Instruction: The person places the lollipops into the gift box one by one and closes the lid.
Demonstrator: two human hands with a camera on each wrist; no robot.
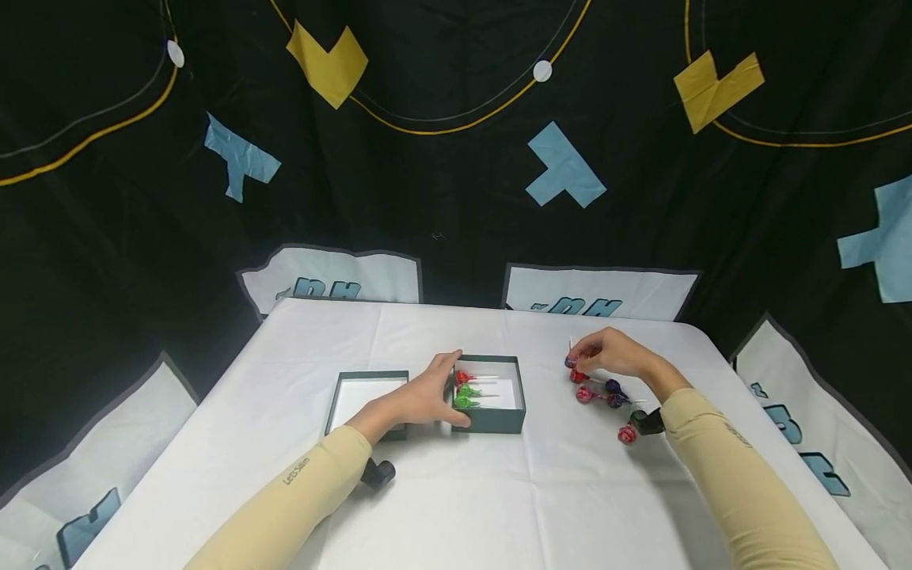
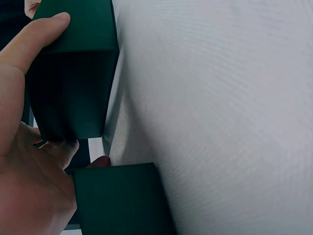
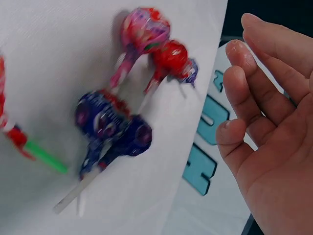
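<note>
My left hand (image 1: 427, 393) holds the left side of a dark green box (image 1: 492, 420). The thumb (image 2: 54, 24) lies on its front face, and the fingers reach along the side toward the back corner. Inside the box are a red lollipop (image 1: 465, 378) and green lollipops (image 1: 466, 397), sticks pointing right. Over the loose lollipops on the right, my right hand (image 1: 613, 352) hovers with its fingers loosely bent and nothing between them. Nearest to it are a red lollipop (image 3: 170, 57) and a small purple one (image 3: 190, 72); a pink one (image 3: 145, 30) lies beside them.
A second green box part (image 1: 340, 396) with a white inside stands left of the box, partly behind my left forearm. More lollipops lie near the right wrist: dark purple ones (image 3: 105, 117) and a red one (image 1: 627, 435). A black curtain (image 1: 442, 198) hangs behind the white table (image 1: 456, 507).
</note>
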